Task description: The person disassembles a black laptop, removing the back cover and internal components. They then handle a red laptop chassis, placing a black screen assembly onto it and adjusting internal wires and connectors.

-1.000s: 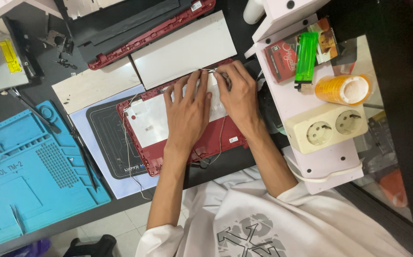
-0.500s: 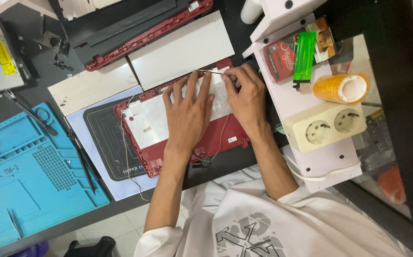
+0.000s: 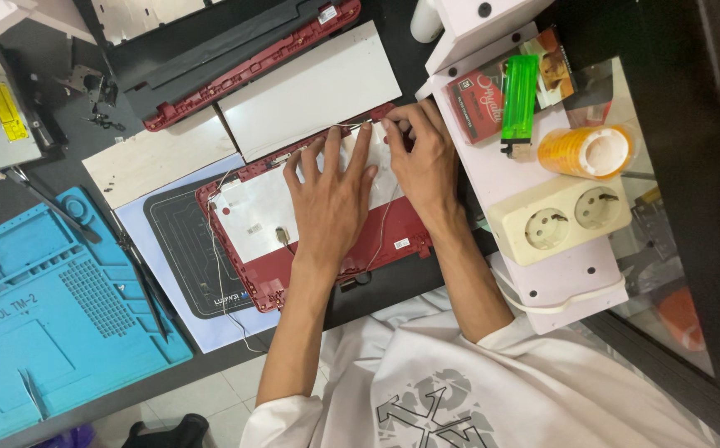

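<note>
1. The red plastic laptop lid shell [image 3: 376, 241] with its silvery foil lining lies on the dark counter [image 3: 426, 278] before you.
2. Your left hand [image 3: 332, 195] presses flat on it, fingers spread, holding nothing.
3. Your right hand [image 3: 422, 158] pinches a thin white cable [image 3: 345, 127] at its top edge.
4. A blue silicone repair mat [image 3: 44, 307] lies well apart to the left.
</note>
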